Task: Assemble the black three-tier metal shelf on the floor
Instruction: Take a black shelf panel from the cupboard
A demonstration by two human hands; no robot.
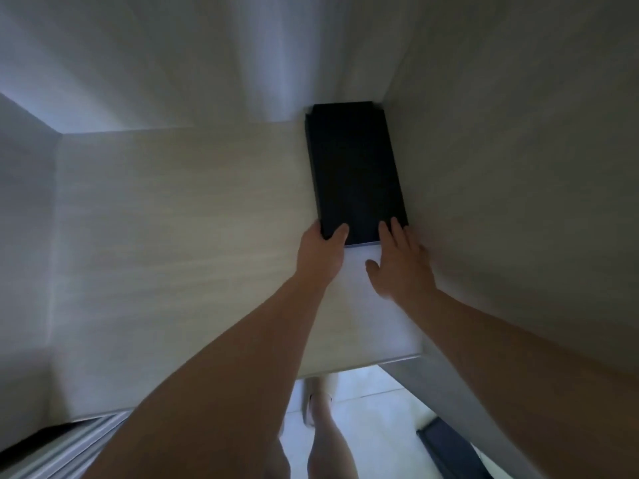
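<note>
Pale cabinet board (173, 236) | black shelf (356, 167) in corner | left hand (321, 257) grips near edge | right hand (401, 267) flat on it

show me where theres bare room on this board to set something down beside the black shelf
Widest free patch: the pale board left of the black shelf, out to the left wall. A smaller bare strip lies in front of the shelf, between the left hand and right hand. Crowded: the shelf sits close to the right wall.
</note>
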